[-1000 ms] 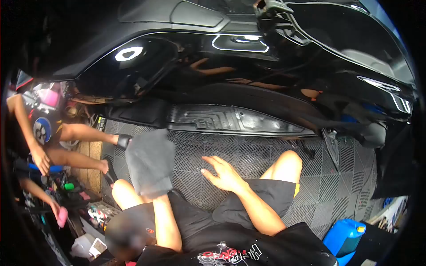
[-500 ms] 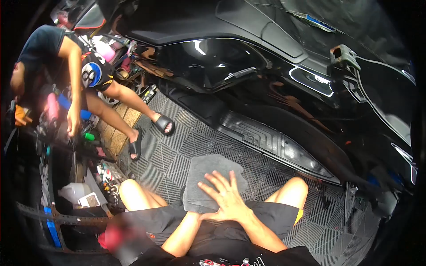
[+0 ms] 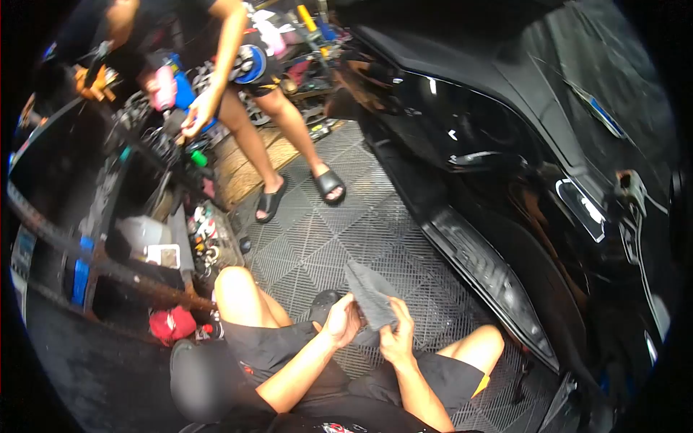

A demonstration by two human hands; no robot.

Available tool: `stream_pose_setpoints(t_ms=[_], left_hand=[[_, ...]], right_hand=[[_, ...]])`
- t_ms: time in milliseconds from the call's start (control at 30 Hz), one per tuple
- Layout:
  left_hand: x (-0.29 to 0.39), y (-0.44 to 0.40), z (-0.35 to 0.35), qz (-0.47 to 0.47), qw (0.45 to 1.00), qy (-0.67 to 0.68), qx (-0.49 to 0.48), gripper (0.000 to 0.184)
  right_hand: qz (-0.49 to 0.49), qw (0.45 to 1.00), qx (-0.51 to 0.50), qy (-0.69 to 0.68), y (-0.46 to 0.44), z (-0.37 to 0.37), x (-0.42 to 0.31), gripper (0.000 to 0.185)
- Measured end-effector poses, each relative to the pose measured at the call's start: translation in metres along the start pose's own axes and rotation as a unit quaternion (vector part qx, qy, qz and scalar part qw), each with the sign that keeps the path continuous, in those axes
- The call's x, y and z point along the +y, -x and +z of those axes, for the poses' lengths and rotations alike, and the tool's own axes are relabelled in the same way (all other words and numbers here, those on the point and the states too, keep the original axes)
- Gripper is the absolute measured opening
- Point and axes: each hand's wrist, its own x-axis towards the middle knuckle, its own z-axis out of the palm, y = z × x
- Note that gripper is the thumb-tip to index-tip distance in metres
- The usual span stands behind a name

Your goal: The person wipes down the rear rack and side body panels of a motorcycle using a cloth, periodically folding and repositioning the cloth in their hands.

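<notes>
A grey cloth (image 3: 372,292) is held up between my two hands, over the floor between my knees. It looks folded and narrow, its upper corner pointing away from me. My left hand (image 3: 341,321) is closed at the cloth's left edge, and part of its grip is hidden behind the fabric. On the other side, my right hand (image 3: 398,334) pinches the lower right edge, thumb in front and fingers curled round it. My right side faces a black glossy motor scooter (image 3: 491,115) with a ribbed footboard (image 3: 491,267).
Another person in black slides (image 3: 330,186) stands at the upper left, a hand (image 3: 201,115) reaching down near a pink bottle (image 3: 162,88). A dark metal rack (image 3: 144,267) and a red cloth-like item (image 3: 173,325) are at my left. Grey grid tiles (image 3: 303,245) cover the floor.
The cloth lay flat under my spread right hand; now both hands hold it up, folded. My view has turned, shifting the scooter right. The other person stands more upright.
</notes>
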Motion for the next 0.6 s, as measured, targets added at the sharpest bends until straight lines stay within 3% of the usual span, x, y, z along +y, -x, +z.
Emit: stream_pose_setpoints(t_ms=[33,67,133,200,300,333,433,467,567,600], left_hand=[[0.006,0.004,0.002,0.009,1.000,-0.018,0.000,0.049],[0.010,0.001,-0.008,0.011,0.999,-0.029,-0.008,0.066],[0.012,-0.002,-0.016,0.099,0.982,-0.149,0.058,0.083],[0.017,-0.004,-0.016,0.222,0.939,-0.249,0.081,0.102],[0.040,-0.011,-0.025,0.312,0.854,-0.410,-0.075,0.092],[0.060,0.000,-0.006,0.225,0.891,-0.374,-0.128,0.066],[0.051,-0.017,-0.016,0.139,0.919,-0.334,-0.160,0.046],[0.048,-0.018,-0.015,0.176,0.907,-0.347,-0.163,0.035],[0.051,-0.018,-0.013,0.105,0.924,-0.342,-0.134,0.038],[0.060,-0.012,-0.004,0.114,0.897,-0.401,-0.148,0.040]], right_hand=[[-0.011,1.000,0.007,-0.002,0.005,0.000,0.023,0.054],[0.004,0.997,0.031,-0.064,0.016,0.003,0.046,0.049],[0.035,0.977,0.051,-0.203,0.012,0.002,0.035,0.043],[0.054,0.966,0.047,-0.249,0.005,-0.009,0.034,0.041],[0.063,0.958,0.048,-0.274,0.000,-0.028,0.045,0.039],[0.079,0.952,0.062,-0.290,-0.001,-0.033,0.047,0.038],[0.139,0.937,0.088,-0.309,-0.005,-0.046,0.057,0.034],[0.144,0.934,0.090,-0.314,-0.006,-0.053,0.064,0.036],[0.159,0.919,0.103,-0.345,-0.013,-0.064,0.067,0.035],[0.155,0.914,0.114,-0.356,-0.018,-0.067,0.071,0.034]])
